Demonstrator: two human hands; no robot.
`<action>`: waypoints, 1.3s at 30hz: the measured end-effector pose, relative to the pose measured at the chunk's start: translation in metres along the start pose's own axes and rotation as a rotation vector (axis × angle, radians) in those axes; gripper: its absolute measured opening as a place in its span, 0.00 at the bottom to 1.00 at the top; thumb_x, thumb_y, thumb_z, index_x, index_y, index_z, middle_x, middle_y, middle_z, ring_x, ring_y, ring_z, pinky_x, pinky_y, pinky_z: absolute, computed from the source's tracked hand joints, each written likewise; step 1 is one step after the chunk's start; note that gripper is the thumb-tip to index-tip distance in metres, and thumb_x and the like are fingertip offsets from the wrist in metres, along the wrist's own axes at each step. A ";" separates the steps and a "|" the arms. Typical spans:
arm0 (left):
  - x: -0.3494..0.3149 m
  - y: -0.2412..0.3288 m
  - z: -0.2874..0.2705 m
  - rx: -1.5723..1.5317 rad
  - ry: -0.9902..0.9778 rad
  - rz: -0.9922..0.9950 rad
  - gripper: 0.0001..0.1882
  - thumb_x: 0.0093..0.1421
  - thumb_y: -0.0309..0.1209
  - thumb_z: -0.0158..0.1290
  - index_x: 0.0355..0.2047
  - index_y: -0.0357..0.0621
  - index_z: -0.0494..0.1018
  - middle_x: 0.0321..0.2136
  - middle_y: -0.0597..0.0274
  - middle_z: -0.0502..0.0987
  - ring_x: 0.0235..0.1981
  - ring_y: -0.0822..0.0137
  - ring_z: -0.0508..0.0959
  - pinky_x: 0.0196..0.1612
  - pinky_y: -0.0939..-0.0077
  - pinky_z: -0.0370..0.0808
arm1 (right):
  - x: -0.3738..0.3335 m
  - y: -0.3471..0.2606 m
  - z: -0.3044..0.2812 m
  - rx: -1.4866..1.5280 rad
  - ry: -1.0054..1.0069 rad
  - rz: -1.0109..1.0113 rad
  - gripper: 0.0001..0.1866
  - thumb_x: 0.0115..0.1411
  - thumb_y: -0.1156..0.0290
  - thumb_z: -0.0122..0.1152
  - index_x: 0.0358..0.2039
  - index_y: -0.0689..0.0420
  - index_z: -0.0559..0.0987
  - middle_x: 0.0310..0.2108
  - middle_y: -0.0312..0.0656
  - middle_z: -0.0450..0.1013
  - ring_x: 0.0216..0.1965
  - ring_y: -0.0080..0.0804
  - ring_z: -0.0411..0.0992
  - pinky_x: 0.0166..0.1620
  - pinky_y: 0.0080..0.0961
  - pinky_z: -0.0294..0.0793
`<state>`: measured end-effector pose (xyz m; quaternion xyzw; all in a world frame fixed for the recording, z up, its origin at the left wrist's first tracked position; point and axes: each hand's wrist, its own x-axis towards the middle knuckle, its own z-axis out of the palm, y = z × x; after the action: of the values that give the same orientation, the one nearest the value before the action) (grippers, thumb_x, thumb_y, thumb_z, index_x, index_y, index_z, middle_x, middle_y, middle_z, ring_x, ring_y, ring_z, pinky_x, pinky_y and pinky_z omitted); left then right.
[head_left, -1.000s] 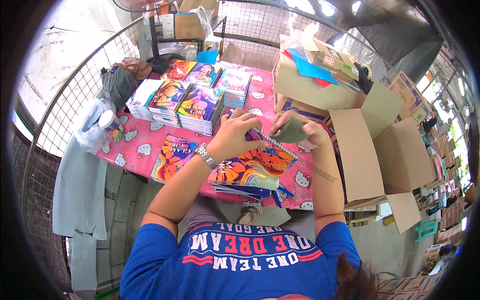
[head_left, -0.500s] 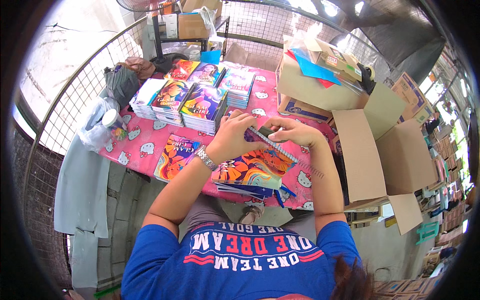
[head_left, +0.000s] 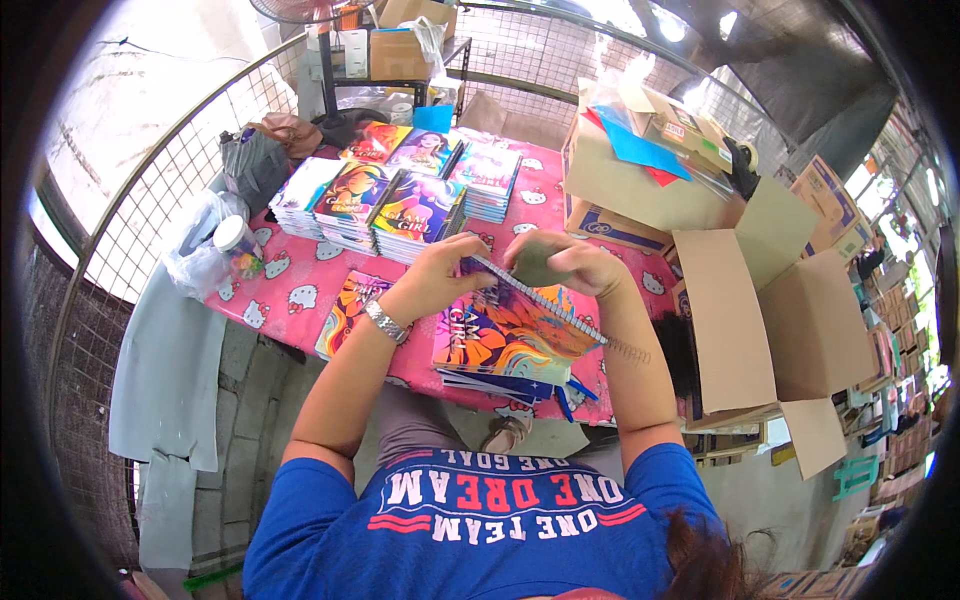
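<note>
Near the front edge of the bench (head_left: 265,290), pinching a raised spiral notebook (head_left: 545,318) by its bound edge with the left hand (head_left: 440,275), above a notebook pile (head_left: 505,382); curling the right hand (head_left: 592,268) round a flat olive piece (head_left: 538,265) beside the wire coil (head_left: 547,301). Probably handling light and floppy, slick-covered, springy and easily bent along the wire; best to be gripping close to the binding. Farther out, seeing pink cloth (head_left: 545,213), notebook stacks (head_left: 415,210) toward the far edge, a white-lidded tub (head_left: 238,240) by the left. Past the right edge, finding an open carton (head_left: 815,320); behind, wire mesh (head_left: 510,55).
</note>
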<state>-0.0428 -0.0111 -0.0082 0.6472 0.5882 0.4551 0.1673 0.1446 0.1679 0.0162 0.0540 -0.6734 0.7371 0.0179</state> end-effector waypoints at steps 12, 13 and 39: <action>0.014 -0.026 0.020 -0.393 -0.054 -0.045 0.15 0.58 0.22 0.61 0.42 0.39 0.68 0.32 0.69 0.77 0.31 0.83 0.75 0.31 0.83 0.73 | 0.002 -0.003 -0.013 -0.200 0.157 0.096 0.26 0.58 0.56 0.62 0.52 0.60 0.75 0.45 0.36 0.72 0.46 0.24 0.69 0.51 0.23 0.68; 0.012 -0.029 0.021 -0.370 -0.038 -0.070 0.15 0.58 0.22 0.61 0.42 0.39 0.68 0.32 0.69 0.77 0.31 0.83 0.75 0.31 0.83 0.74 | 0.001 0.000 -0.015 -0.212 0.171 0.164 0.25 0.59 0.57 0.63 0.52 0.59 0.75 0.44 0.35 0.72 0.45 0.22 0.68 0.50 0.22 0.67; -0.008 -0.002 0.049 -0.393 0.408 -0.213 0.10 0.61 0.30 0.60 0.39 0.38 0.76 0.20 0.70 0.74 0.19 0.82 0.73 0.19 0.83 0.72 | -0.102 0.099 0.103 -1.051 1.199 -0.153 0.29 0.53 0.67 0.69 0.56 0.59 0.73 0.50 0.49 0.72 0.52 0.44 0.68 0.57 0.38 0.66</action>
<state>-0.0045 -0.0024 -0.0385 0.4325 0.5750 0.6605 0.2146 0.2417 0.0609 -0.0834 -0.3209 -0.8026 0.2236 0.4504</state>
